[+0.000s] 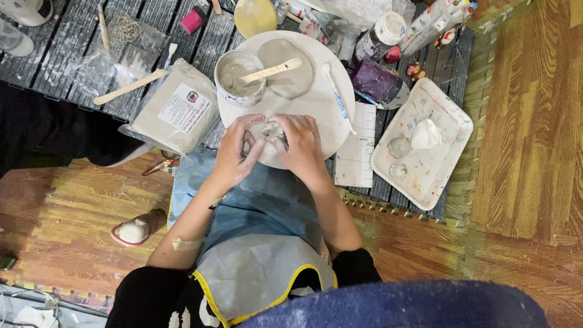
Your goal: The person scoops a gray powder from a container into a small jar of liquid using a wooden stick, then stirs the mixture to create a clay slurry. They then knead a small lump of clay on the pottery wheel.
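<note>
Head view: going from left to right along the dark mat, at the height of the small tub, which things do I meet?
Wooden spatula → grey clay bag → small tub of grey slip → flat clay disc → thin white tool → purple jar → paint-stained white tray.

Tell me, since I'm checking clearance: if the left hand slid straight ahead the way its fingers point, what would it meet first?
Probably the clay lump that the left hand already touches.
</note>
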